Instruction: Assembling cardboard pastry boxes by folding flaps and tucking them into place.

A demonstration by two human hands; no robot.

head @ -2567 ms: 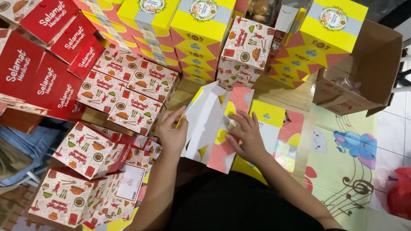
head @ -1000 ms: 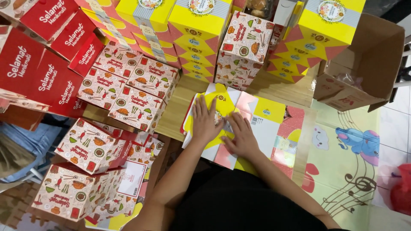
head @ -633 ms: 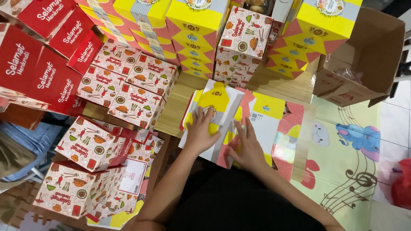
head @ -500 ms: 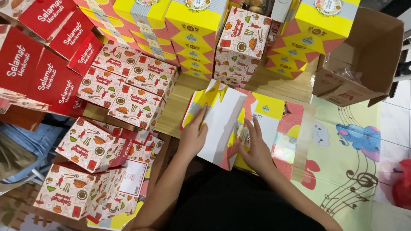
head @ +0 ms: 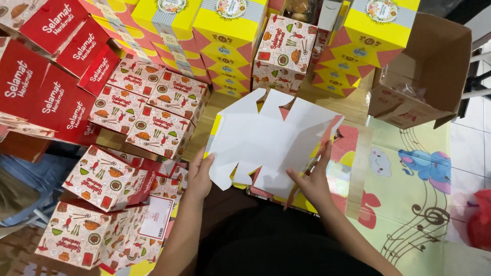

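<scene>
Flat box blank now lifted open, white side up, between both hands

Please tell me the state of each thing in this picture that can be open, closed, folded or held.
Flat box blank: unfolded, white side up, held at both edges.
Left hand: grip on the blank's left edge.
Right hand: grip on its right edge.
Patterned boxes: assembled, closed, stacked.
Yellow boxes: closed, stacked.
Brown carton: open.
</scene>
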